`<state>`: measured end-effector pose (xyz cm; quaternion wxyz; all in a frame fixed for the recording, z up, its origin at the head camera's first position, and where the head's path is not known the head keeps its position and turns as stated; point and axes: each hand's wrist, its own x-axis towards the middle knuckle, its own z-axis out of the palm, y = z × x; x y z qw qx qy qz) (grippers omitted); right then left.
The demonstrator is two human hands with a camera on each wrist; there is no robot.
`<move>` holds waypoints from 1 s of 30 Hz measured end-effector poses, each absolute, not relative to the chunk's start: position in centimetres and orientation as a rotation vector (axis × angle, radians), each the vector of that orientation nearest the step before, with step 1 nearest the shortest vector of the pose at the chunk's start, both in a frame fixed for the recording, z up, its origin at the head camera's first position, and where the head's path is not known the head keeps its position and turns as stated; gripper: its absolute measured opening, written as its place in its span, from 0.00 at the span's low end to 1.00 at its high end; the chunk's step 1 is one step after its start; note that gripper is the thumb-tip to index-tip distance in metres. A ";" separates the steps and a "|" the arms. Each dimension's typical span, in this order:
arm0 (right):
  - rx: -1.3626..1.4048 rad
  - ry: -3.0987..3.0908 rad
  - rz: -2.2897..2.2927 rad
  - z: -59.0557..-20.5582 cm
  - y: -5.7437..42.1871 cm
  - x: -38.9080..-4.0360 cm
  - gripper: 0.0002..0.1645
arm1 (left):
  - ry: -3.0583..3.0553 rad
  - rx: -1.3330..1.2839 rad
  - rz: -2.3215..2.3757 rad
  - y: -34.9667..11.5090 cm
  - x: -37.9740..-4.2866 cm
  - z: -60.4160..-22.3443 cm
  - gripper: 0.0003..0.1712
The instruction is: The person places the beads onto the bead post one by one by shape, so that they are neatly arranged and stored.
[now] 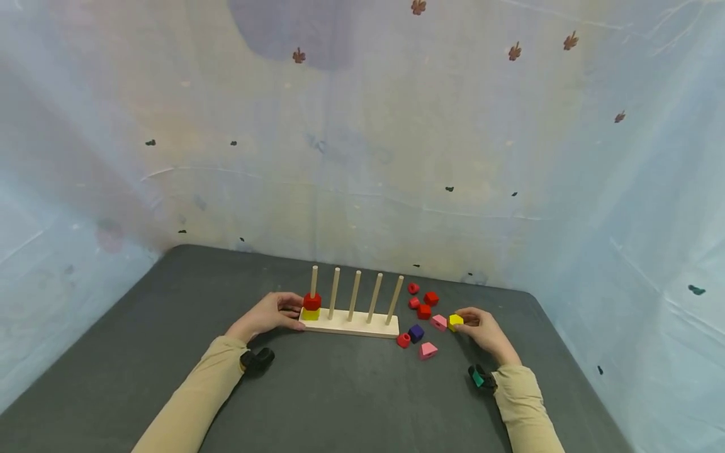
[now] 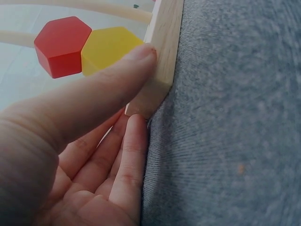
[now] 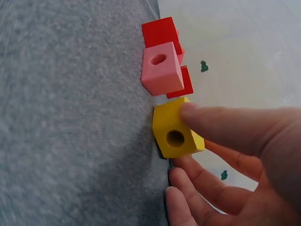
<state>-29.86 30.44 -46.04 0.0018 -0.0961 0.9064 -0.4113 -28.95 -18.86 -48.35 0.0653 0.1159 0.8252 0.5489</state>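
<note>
My left hand point(image 1: 273, 313) holds the left end of a wooden peg stand point(image 1: 351, 326), thumb along the front of its base and the other fingers around the end. On the stand's leftmost peg, a red hexagonal bead point(image 1: 312, 303) is stacked over a yellow hexagonal bead point(image 2: 109, 47). The other upright pegs are bare. Off to the right, my right hand point(image 1: 481, 330) pinches another yellow bead point(image 3: 164, 122) between thumb and fingers, its round hole facing the wrist camera. This bead sits at the dark cloth surface, close beside a pink bead point(image 3: 160, 77).
Loose beads lie between the stand and my right hand: several red ones point(image 1: 431, 298), a dark blue one point(image 1: 416, 333) and a second pink one point(image 1: 428, 350). A patterned pale curtain point(image 1: 362, 157) hangs behind and along both sides of the dark table point(image 1: 340, 402).
</note>
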 end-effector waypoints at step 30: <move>-0.494 2.674 -1.348 -44.2 31.8 -29.0 0.18 | 2.489 0.314 1.643 -18.8 -29.1 -48.3 0.34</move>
